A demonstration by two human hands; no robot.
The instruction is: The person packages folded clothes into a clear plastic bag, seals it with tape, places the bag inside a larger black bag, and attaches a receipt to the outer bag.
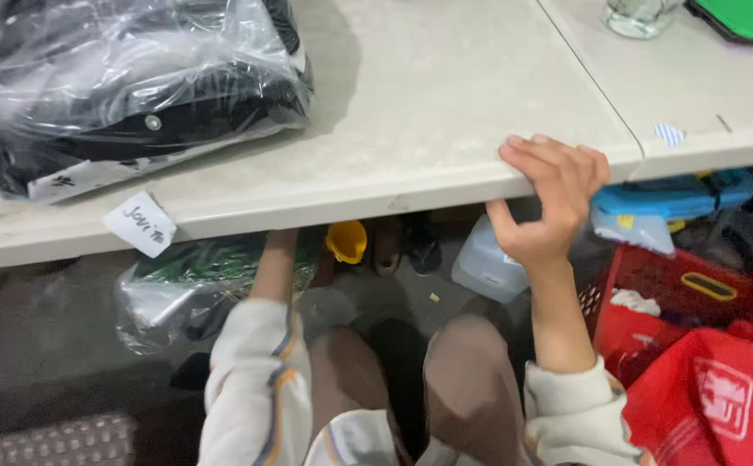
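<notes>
Fingers (558,160) of the right hand (545,203) curl clamped over the desk (411,112) edge, the left hand hidden beneath, beside a clear bag (126,86) holding black gear.

- A packing or stockroom workplace: plastic-bagged goods (126,86) lie on a plain table (411,112), far left of the gripping fingers (558,160).
- Red bags (713,397) crowd the floor below them.

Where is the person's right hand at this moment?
In the head view, the right hand grips the front edge of the pale table, right of centre, above the red basket.
</notes>
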